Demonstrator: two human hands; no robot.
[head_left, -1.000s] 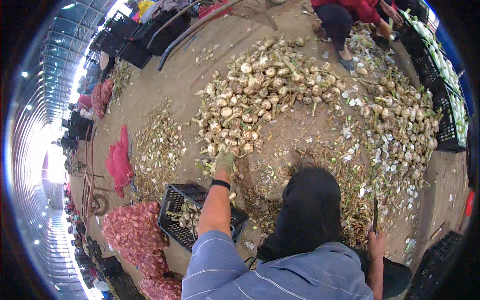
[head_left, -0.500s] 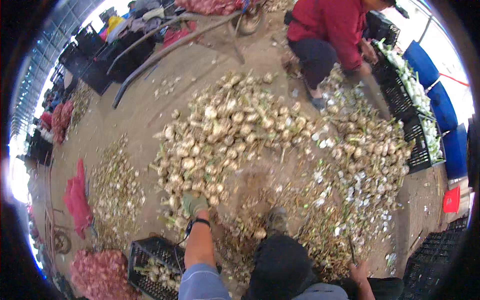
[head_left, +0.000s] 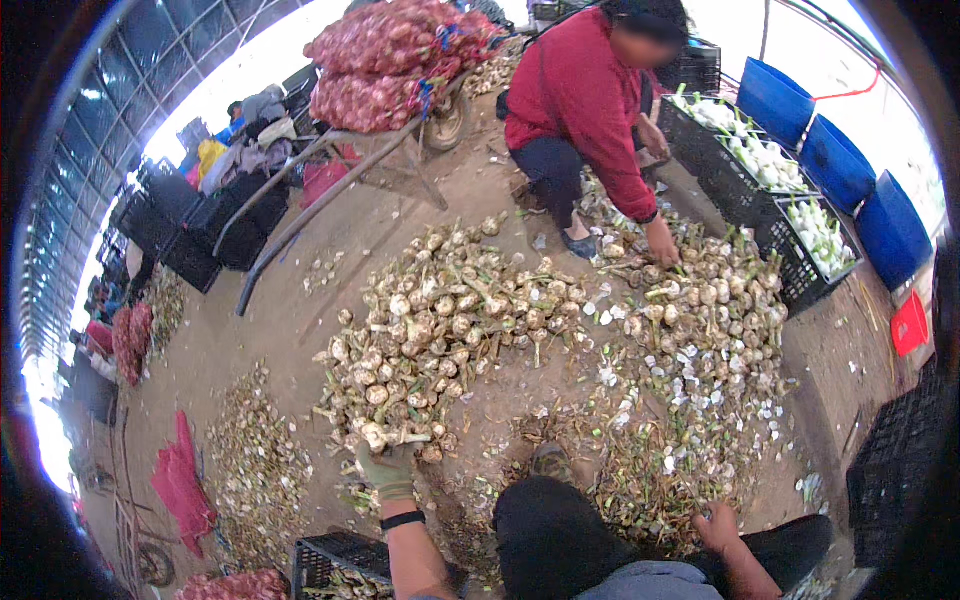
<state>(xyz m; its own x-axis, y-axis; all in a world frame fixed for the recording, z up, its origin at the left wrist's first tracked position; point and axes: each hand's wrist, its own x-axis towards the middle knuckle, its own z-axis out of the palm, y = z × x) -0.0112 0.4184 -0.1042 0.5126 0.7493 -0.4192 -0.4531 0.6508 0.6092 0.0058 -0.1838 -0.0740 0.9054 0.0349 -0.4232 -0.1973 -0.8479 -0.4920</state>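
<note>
My left hand [head_left: 388, 472], in a greenish glove with a dark band at the wrist, is closed on a garlic bulb [head_left: 376, 436] whose cut stem points right. It is at the near left edge of a large heap of garlic [head_left: 440, 310] with dried stems and roots. Low on the right, by my bent knee, my bare right hand [head_left: 718, 526] is closed. A thin blade-like tool showed in it half a second ago; now it barely stands out against the scattered peelings and stems [head_left: 650, 470].
Across from me a crouching person in a red top [head_left: 590, 110] reaches into a second garlic heap [head_left: 710, 300]. Black crates of white-green produce [head_left: 760, 160] stand behind, beside blue barrels [head_left: 845, 160]. A handcart [head_left: 330, 180] carries red net sacks [head_left: 390, 65]. A black crate [head_left: 340, 560] is near my left arm.
My view has tilted upward. My left hand has come up from the heap's edge with a garlic bulb in it. The other person's arm has reached down into the right heap.
</note>
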